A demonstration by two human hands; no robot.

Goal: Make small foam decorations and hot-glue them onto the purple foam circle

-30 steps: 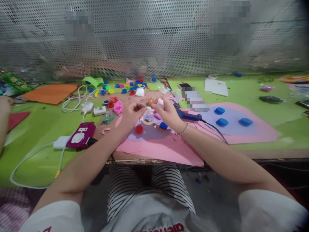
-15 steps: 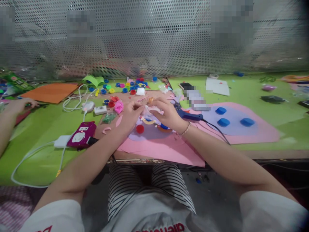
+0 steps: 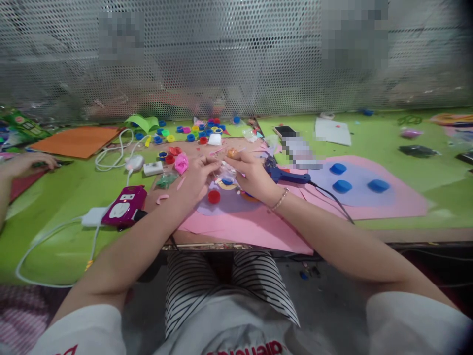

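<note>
A crumpled clear plastic bag is pinched between my two hands above the pink and purple paper. On its left edge my left hand is closed with bent fingers. My right hand, a bracelet at its wrist, grips the other side. Beneath the hands lies a purple paper piece on a pink sheet. A red bottle cap rests on the purple paper, near small blue and yellow pieces partly covered by my hands. Just right of my right hand lies a blue glue gun with a dark cable.
At left sit a magenta power adapter with white cables and orange paper. Colourful bottle caps lie along the back. A phone and blue caps on paper are at right. Another person's hand works at far left.
My right hand has drawn slightly left and the plastic bag between my hands has shifted shape. The other person's hand at far left has moved a little left.
</note>
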